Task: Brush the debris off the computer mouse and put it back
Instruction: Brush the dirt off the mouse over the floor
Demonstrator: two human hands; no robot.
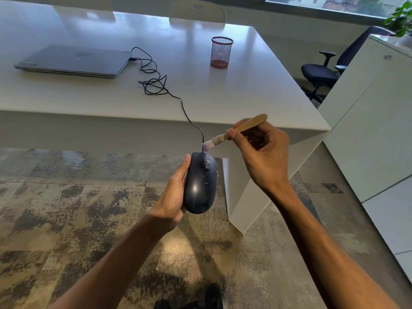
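Note:
My left hand (172, 197) grips a dark wired computer mouse (200, 184) from its left side, holding it in the air over the floor, in front of the white table (93, 97). A few pale specks lie on the mouse's top near the scroll wheel. My right hand (265, 152) pinches a small brush with a wooden handle (243, 127). Its pale bristles (208, 145) hang just above the front end of the mouse. The mouse's black cable (156, 83) runs up over the table edge to a closed grey laptop (75, 61).
A red mesh pen cup (221, 52) stands on the table to the right of the laptop. A white cabinet (374, 121) is at the right, with a black office chair (323, 72) behind it. Patterned carpet (66, 208) covers the floor; my dark shoes (211, 297) show at the bottom.

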